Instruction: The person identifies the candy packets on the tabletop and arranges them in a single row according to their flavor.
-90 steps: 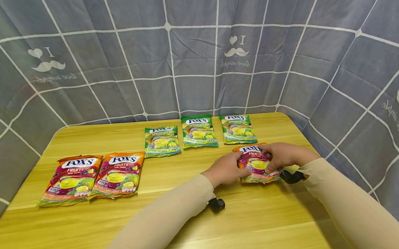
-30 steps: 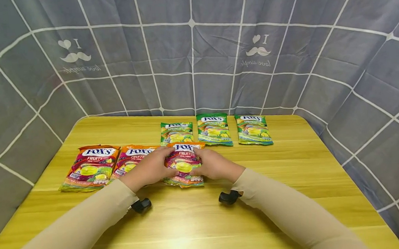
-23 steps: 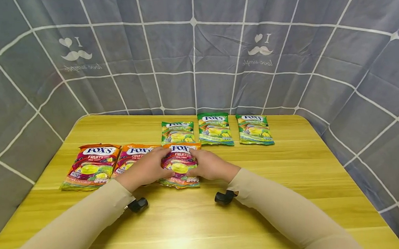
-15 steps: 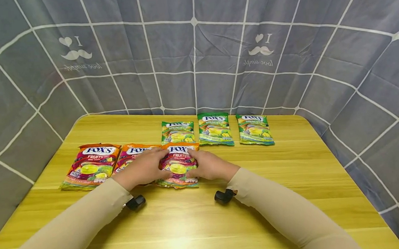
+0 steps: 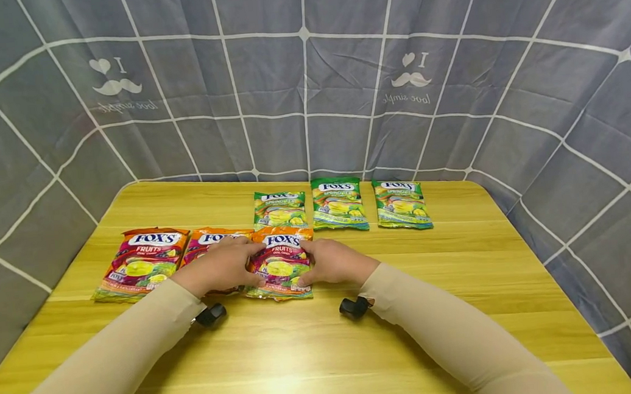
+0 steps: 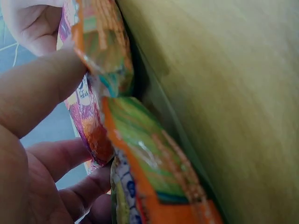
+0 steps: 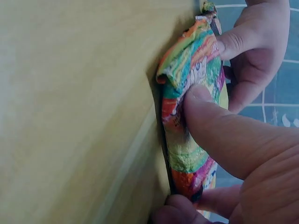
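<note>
An orange-and-purple FOX'S Fruits candy bag (image 5: 282, 266) lies face up near the middle of the table. My left hand (image 5: 218, 268) grips its left side, thumb low on the front and fingers at the upper edge. On the opposite side my right hand (image 5: 333, 261) holds it, and the right wrist view has the right thumb (image 7: 210, 116) pressing the crinkled wrapper. A second Fruits bag (image 5: 198, 245) touches or nearly touches it, partly hidden beneath my left hand. Farther left is a third Fruits bag (image 5: 141, 261), fully printed side up.
Behind the Fruits bags stand out three green Spring Tea candy bags in a row: left (image 5: 280, 210), middle (image 5: 340, 204) and right (image 5: 402, 204). A grey checked curtain (image 5: 264, 84) surrounds the back and sides of the wooden table (image 5: 410, 288).
Both hands have brought the Fruits bag from the table's right side leftward, beside the other two Fruits bags. In the last half second it shifted only slightly left.
</note>
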Tool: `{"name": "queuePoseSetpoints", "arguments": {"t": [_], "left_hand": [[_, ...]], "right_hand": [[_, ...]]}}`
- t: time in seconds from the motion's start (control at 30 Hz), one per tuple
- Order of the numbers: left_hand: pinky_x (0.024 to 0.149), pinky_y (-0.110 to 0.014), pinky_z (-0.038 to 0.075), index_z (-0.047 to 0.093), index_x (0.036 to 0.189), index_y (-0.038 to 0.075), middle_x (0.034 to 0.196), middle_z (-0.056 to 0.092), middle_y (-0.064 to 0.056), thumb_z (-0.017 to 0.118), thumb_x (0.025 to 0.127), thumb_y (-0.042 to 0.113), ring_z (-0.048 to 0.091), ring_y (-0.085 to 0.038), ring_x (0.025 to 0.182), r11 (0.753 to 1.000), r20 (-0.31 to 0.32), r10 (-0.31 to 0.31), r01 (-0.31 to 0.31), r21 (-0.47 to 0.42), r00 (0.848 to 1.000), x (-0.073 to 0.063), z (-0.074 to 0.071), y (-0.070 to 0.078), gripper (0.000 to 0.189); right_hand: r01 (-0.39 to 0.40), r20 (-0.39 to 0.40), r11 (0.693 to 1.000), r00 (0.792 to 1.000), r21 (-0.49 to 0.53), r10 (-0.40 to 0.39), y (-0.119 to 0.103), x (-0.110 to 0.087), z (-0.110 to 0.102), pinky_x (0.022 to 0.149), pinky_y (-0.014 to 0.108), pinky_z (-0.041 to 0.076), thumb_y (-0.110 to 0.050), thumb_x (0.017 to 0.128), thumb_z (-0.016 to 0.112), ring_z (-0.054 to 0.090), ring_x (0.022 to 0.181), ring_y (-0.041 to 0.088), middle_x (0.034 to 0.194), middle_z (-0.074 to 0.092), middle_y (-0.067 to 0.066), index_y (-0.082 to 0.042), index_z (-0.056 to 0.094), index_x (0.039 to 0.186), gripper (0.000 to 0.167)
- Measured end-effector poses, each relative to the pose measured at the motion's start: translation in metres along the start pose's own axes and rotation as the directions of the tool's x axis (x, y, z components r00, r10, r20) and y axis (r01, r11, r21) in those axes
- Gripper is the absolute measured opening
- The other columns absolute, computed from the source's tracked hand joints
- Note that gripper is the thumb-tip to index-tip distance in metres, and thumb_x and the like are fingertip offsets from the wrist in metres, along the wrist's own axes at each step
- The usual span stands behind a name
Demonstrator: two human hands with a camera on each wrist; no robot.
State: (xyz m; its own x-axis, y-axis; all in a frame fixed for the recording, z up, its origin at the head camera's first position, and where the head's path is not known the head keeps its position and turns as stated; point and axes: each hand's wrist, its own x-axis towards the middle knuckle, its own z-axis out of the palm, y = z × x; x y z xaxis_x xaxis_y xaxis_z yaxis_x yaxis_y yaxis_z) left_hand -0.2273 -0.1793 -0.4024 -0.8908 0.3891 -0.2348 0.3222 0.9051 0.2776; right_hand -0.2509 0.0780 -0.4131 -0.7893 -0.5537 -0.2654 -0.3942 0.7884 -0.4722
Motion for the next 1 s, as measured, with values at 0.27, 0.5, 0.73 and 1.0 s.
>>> {"name": "queuePoseSetpoints", "arguments": {"t": [0.27,0.5,0.73,1.0], "left_hand": [[0.122,-0.073,0.027,0.048,0.159,0.013,0.161,0.045,-0.025,0.08,0.09,0.053,0.035,-0.054,0.151,1.0,0.033,-0.006,0.007,-0.012,0.999,0.0026,-0.0031,-0.0011,0.086],[0.121,-0.072,0.029,0.05,0.159,0.015,0.161,0.045,-0.026,0.08,0.089,0.055,0.035,-0.054,0.151,1.0,0.065,-0.007,0.007,-0.006,0.998,0.0061,-0.0046,0.0003,0.085],[0.12,-0.071,0.031,0.051,0.158,0.015,0.16,0.046,-0.025,0.08,0.089,0.054,0.038,-0.054,0.149,1.0,0.068,-0.009,0.01,-0.014,0.998,0.0054,-0.0065,0.0017,0.085],[0.12,-0.073,0.03,0.052,0.157,0.015,0.161,0.044,-0.027,0.082,0.087,0.054,0.036,-0.057,0.149,1.0,0.065,-0.015,0.016,-0.01,0.998,0.0046,-0.0074,0.0028,0.085]], "right_hand": [[0.01,0.027,1.0,1.0,0.02,-0.01,0.0015,0.0042,-0.0009,0.12,0.042,0.044,-0.042,0.09,0.085,0.057,0.136,0.026,0.155,0.057,0.013,-0.011,0.038,0.164,0.093],[0.014,0.042,1.0,0.999,0.004,-0.014,0.0028,0.006,-0.0001,0.119,0.043,0.045,-0.041,0.089,0.085,0.059,0.135,0.027,0.153,0.059,0.014,-0.009,0.039,0.164,0.093],[0.01,0.04,1.0,0.999,0.021,-0.011,0.0035,0.0066,0.0007,0.12,0.044,0.044,-0.039,0.089,0.086,0.058,0.137,0.029,0.154,0.058,0.015,-0.009,0.04,0.163,0.092],[0.001,0.043,0.999,0.999,0.033,-0.002,0.0022,0.0057,0.0009,0.122,0.044,0.041,-0.038,0.089,0.086,0.056,0.14,0.03,0.156,0.056,0.015,-0.01,0.04,0.163,0.091]]}}
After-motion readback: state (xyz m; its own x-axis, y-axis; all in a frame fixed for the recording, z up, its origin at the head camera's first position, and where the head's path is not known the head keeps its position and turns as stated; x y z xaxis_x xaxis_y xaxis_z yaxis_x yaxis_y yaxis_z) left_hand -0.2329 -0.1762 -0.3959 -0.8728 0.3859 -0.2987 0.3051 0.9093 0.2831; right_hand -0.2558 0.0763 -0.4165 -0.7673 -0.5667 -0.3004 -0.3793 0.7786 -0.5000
